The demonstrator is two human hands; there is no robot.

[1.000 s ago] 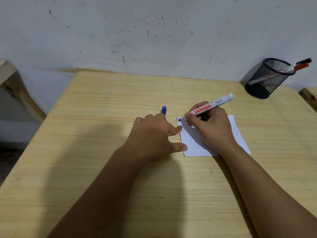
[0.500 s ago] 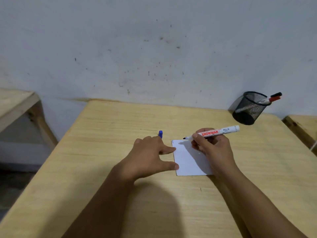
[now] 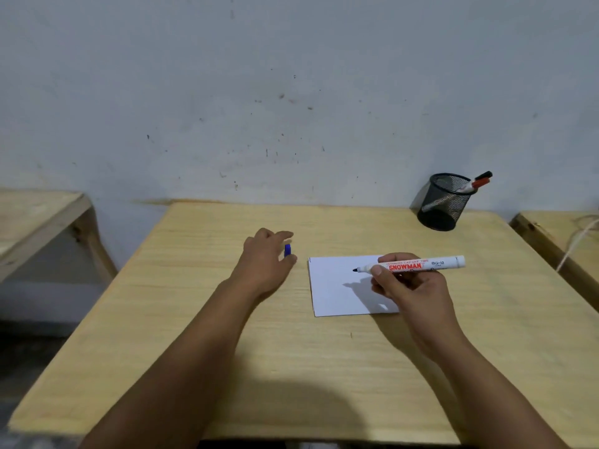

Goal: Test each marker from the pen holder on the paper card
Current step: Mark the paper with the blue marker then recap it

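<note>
**Marker uncapped above the card, cap close by**

Wooden table [image 3: 324, 367] under a scuffed grey wall fills the lower frame. Right of centre lies the paper card [image 3: 337, 293]; upper right stands the pen holder [image 3: 444, 202] with a red marker [image 3: 476, 184]. Right hand [image 3: 411, 286] grips the white marker [image 3: 418, 264], tip raised over the card. Left hand [image 3: 265, 264] hangs loosely curled at the blue cap [image 3: 287, 250]; grasp unclear. Better: pin the card's edge, then draw one light stroke.
</note>
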